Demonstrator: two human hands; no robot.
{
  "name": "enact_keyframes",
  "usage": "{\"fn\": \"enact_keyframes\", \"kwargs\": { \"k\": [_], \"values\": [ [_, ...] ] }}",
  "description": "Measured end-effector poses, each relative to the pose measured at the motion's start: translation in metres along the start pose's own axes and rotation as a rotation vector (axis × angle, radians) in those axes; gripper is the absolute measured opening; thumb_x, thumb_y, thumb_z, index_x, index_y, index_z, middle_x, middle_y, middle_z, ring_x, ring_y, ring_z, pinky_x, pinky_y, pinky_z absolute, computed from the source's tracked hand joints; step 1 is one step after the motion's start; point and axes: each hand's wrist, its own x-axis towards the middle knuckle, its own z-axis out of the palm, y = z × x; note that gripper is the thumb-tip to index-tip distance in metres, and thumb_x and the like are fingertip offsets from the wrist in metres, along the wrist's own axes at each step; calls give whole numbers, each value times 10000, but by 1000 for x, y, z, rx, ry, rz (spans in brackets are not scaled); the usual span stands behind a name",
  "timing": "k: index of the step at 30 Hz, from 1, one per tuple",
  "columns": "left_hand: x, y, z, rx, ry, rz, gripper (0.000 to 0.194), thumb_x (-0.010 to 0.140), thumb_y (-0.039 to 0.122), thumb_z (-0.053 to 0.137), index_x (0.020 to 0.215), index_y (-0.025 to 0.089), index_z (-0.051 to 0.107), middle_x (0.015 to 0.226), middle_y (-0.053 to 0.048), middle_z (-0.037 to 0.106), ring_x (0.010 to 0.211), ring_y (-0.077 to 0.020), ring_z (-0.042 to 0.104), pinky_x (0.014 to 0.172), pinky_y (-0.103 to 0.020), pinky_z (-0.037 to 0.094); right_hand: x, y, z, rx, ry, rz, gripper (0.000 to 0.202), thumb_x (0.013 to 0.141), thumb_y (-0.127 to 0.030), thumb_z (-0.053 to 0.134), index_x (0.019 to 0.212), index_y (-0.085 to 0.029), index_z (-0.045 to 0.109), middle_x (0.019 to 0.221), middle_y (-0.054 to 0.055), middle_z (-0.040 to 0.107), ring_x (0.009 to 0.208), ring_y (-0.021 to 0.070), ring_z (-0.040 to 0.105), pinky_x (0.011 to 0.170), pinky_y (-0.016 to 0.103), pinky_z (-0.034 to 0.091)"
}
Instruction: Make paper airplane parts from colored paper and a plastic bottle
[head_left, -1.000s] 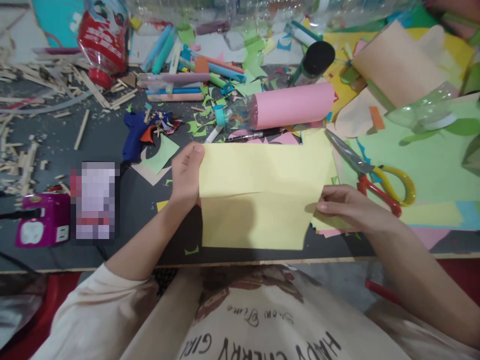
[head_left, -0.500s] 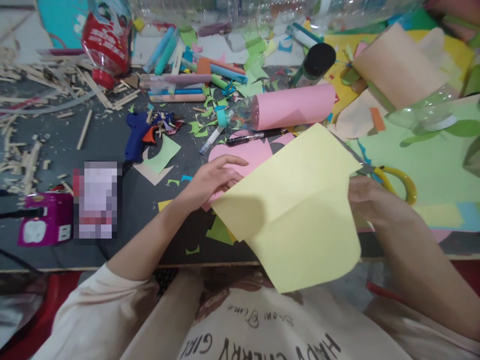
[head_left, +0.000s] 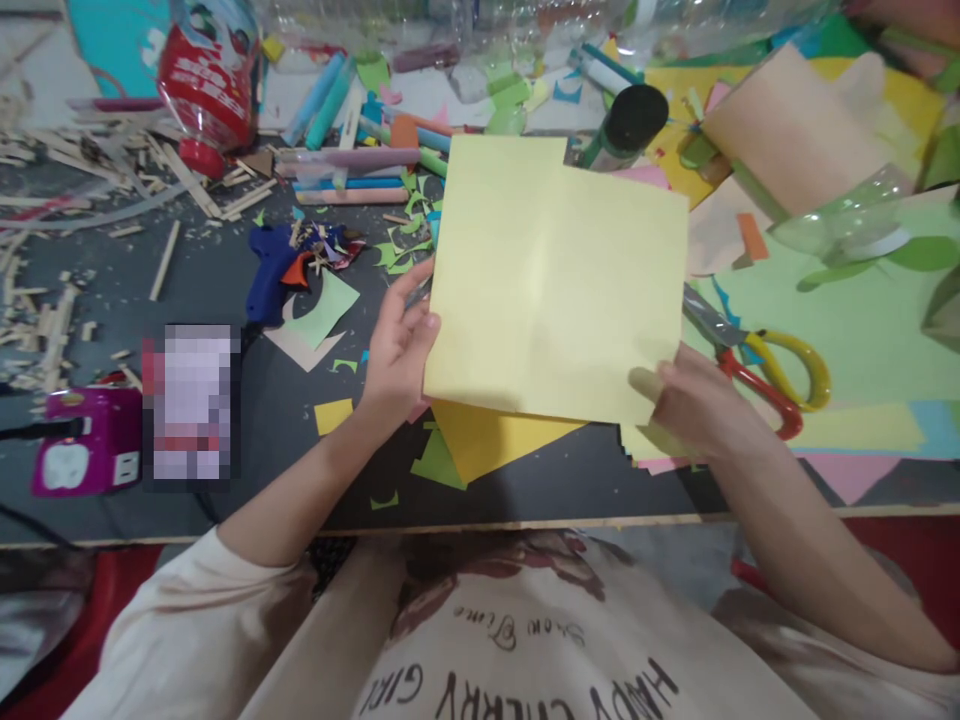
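Note:
A pale yellow sheet of paper (head_left: 555, 280) is held up over the table in front of me, with a faint crease down its middle and a notch in its top edge. My left hand (head_left: 401, 345) grips its left edge, the thumb at the rim and the other fingers partly behind it. At the lower right corner, my right hand (head_left: 682, 395) pinches the sheet. Just right of that hand lie scissors (head_left: 757, 355) with one yellow and one red handle. Beneath the sheet, a darker yellow paper (head_left: 495, 440) shows on the table.
A blue glue gun (head_left: 274, 270) lies left of the sheet, near a purple box (head_left: 90, 440). Wooden sticks (head_left: 52, 330) are scattered at far left. Behind stand a red-labelled bottle (head_left: 210, 90) and a black-capped bottle (head_left: 634, 120). Green paper (head_left: 847, 330) covers the right side.
The pale yellow sheet has turned and moved up and left, now facing me squarely. My left hand has closed on its left edge. The scissors' red handle has come into view.

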Motion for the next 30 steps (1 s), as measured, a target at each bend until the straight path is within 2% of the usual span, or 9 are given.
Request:
{"fn": "enact_keyframes", "kwargs": {
  "k": [4,8,11,15,17,20,25,28,30],
  "values": [
    [0,0,1,-39,-29,-142,520,827,298,643,1326,302,499,1352,-42,603,1222,-248,596,919,-331,541,-2,1,13,237,32,55,266,622,-401,766,842,-277,682,925,12,764,962,232,710,869,374,558],
    [3,4,3,-126,-57,-311,529,737,155,617,1258,224,553,1433,-49,542,1341,-245,501,1047,-337,482,-3,-5,14,291,26,84,234,587,-350,812,785,-283,707,862,3,775,925,247,722,857,393,566],
    [3,5,6,-208,-162,-402,444,754,184,596,1197,187,599,1322,-74,626,1290,-255,550,1044,-371,490,-4,-7,14,293,12,109,262,574,-334,821,806,-287,710,822,-16,770,859,228,732,812,373,576],
    [-1,3,9,-194,-291,-442,297,864,396,549,1050,202,675,1061,-79,729,1124,-273,655,918,-393,565,-6,-7,16,289,-2,93,246,609,-335,799,830,-277,708,809,-17,766,792,200,730,745,335,580],
    [-3,4,7,-138,-281,-425,330,867,500,557,985,220,687,980,-66,741,1035,-267,688,833,-373,593,-6,-9,16,278,-1,88,241,613,-322,792,833,-278,705,795,-21,763,764,191,728,708,316,577],
    [-4,6,4,-87,-179,-375,423,853,597,551,1004,223,678,1004,-52,733,977,-239,703,791,-342,591,-7,-11,17,247,-10,113,259,602,-300,798,841,-283,698,793,-23,763,735,194,725,669,310,574],
    [-2,8,-7,-89,-246,-502,767,866,762,202,1090,186,654,935,-82,687,1008,-262,695,774,-402,566,-6,-13,11,244,53,61,305,618,-290,799,906,-287,701,868,-23,771,805,203,729,753,330,578],
    [0,8,-12,-107,-221,-510,704,778,794,385,1008,185,654,842,-83,677,919,-275,702,708,-389,566,-8,-16,5,206,122,68,265,655,-288,775,908,-274,699,859,-7,766,791,207,721,739,335,566],
    [1,9,-14,-98,-165,-507,573,727,726,536,902,191,644,756,-72,666,843,-274,695,653,-365,558,-9,-17,-1,168,165,75,247,641,-286,771,874,-261,690,827,8,756,769,219,709,718,353,558]
  ]
}}
